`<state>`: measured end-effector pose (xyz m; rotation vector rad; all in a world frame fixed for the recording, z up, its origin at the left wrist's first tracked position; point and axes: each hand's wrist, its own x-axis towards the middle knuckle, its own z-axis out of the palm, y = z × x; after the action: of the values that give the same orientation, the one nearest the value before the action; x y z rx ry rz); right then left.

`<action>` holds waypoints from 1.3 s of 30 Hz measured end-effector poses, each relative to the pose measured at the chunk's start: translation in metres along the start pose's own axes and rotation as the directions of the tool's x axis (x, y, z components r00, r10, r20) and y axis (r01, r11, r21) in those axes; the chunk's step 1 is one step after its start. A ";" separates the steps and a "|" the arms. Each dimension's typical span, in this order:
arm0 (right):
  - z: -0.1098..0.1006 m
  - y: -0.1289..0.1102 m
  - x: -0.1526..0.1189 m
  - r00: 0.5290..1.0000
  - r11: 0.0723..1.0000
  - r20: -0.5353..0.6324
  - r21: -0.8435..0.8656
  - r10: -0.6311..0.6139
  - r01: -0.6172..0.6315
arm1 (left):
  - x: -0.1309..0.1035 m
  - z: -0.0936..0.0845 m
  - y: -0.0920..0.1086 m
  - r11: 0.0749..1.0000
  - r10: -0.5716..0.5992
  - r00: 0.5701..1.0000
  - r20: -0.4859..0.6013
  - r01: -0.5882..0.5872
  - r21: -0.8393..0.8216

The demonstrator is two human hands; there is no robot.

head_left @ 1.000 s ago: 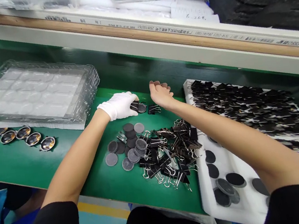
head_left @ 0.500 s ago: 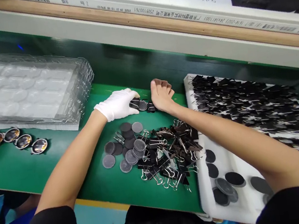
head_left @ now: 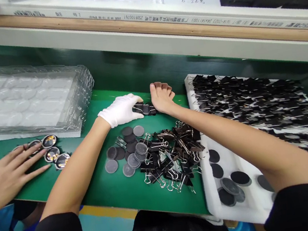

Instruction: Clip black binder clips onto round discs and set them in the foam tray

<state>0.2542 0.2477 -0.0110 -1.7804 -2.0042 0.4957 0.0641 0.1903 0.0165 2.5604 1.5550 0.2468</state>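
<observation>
My left hand [head_left: 120, 110], in a white glove, has its thumb and fingers closed around a black binder clip [head_left: 138, 107] at the left end of a short row of black pieces. A dark piece [head_left: 148, 109] sits to the right of that clip. Bare and slightly curled, my right hand [head_left: 163, 97] has its heel against the right end of this row, its fingers raised and nothing visible in them. Nearer to me lie several round grey and black discs [head_left: 133, 160] and a heap of black binder clips [head_left: 171, 159] with silver wire handles.
A white foam tray [head_left: 210, 191] on the right bears rows of clips and several loose discs. Clear plastic trays [head_left: 31, 98] are stacked on the left. Beside them another person's hand [head_left: 10, 174] reaches over round shiny pieces [head_left: 52, 153]. A ledge [head_left: 142, 29] spans the back.
The other person's hand has come further in from the left, and the round shiny pieces lie further right. My hands stay at the row; the grey disc face seen there before now looks dark.
</observation>
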 end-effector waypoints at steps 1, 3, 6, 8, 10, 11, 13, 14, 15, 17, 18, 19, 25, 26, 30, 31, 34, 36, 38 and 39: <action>-0.001 -0.002 0.000 1.000 1.000 0.003 0.008 0.005 -0.006 | 0.000 0.000 0.000 1.000 0.003 1.000 -0.007 -0.003 -0.012; -0.008 -0.009 0.002 1.000 0.999 0.010 0.033 0.020 -0.020 | -0.002 -0.004 0.000 0.997 -0.009 1.000 -0.013 0.008 -0.081; -0.036 -0.022 0.007 0.999 0.994 0.033 0.103 0.041 -0.044 | -0.006 -0.016 0.005 0.943 -0.081 0.997 0.019 0.083 -0.322; -0.066 -0.025 0.003 0.994 0.978 0.105 0.207 -0.016 -0.006 | -0.008 -0.026 0.013 0.855 -0.139 0.989 0.060 0.150 -0.497; -0.098 -0.021 -0.012 0.959 0.924 0.229 0.375 -0.169 0.073 | -0.010 -0.036 0.026 0.763 -0.186 0.978 0.090 0.202 -0.614; -0.112 -0.017 -0.024 0.923 0.882 0.283 0.459 -0.259 0.107 | -0.012 -0.040 0.034 0.724 -0.206 0.973 0.102 0.222 -0.653; -0.135 -0.005 -0.053 0.884 0.826 0.305 0.544 -0.355 0.144 | -0.015 -0.048 0.053 0.689 -0.229 0.965 0.125 0.251 -0.680; -0.144 0.001 -0.069 0.896 0.819 0.276 0.554 -0.348 0.148 | -0.017 -0.052 0.063 0.692 -0.235 0.963 0.133 0.261 -0.673; -0.149 0.008 -0.085 0.917 0.816 0.237 0.560 -0.322 0.141 | -0.021 -0.055 0.074 0.714 -0.227 0.964 0.136 0.260 -0.650; -0.157 0.021 -0.118 0.954 0.799 0.171 0.592 -0.247 0.101 | -0.029 -0.060 0.097 0.802 -0.175 0.977 0.124 0.214 -0.558; -0.159 0.029 -0.134 0.964 0.786 0.153 0.613 -0.218 0.081 | -0.034 -0.061 0.108 0.850 -0.137 0.985 0.106 0.172 -0.499; -0.160 0.037 -0.150 0.968 0.776 0.144 0.627 -0.205 0.071 | -0.039 -0.061 0.119 0.892 -0.092 0.991 0.093 0.124 -0.435; -0.156 0.098 -0.252 0.951 0.803 -0.114 0.512 -0.287 0.304 | -0.056 -0.045 0.185 0.959 0.223 0.970 0.100 -0.200 -0.201; -0.154 0.108 -0.266 0.941 0.796 -0.168 0.502 -0.293 0.337 | -0.054 -0.041 0.196 0.953 0.278 0.954 0.112 -0.260 -0.158; -0.151 0.143 -0.304 0.915 0.839 -0.373 0.442 -0.150 0.318 | -0.029 -0.029 0.240 0.895 0.438 0.886 0.155 -0.445 0.016; -0.151 0.152 -0.309 0.880 0.875 -0.465 0.381 -0.097 0.298 | -0.019 -0.026 0.251 0.883 0.455 0.880 0.139 -0.466 0.056; -0.151 0.176 -0.318 0.685 0.981 -0.727 0.110 -0.032 0.163 | 0.011 -0.015 0.282 0.862 0.448 0.890 0.086 -0.455 0.223; -0.147 0.190 -0.321 0.623 0.997 -0.779 -0.075 -0.073 0.023 | 0.029 -0.004 0.302 0.835 0.434 0.898 0.073 -0.431 0.341; -0.141 0.201 -0.323 0.677 0.975 -0.729 -0.210 -0.102 -0.078 | 0.041 0.008 0.318 0.806 0.434 0.897 0.083 -0.428 0.409; -0.139 0.204 -0.323 0.712 0.963 -0.695 -0.247 -0.098 -0.108 | 0.046 0.014 0.325 0.797 0.436 0.895 0.092 -0.431 0.423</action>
<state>0.5315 -0.0497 -0.0214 -1.7473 -1.5436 -0.4529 0.3690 0.0820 0.0711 3.2568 1.0883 -0.0594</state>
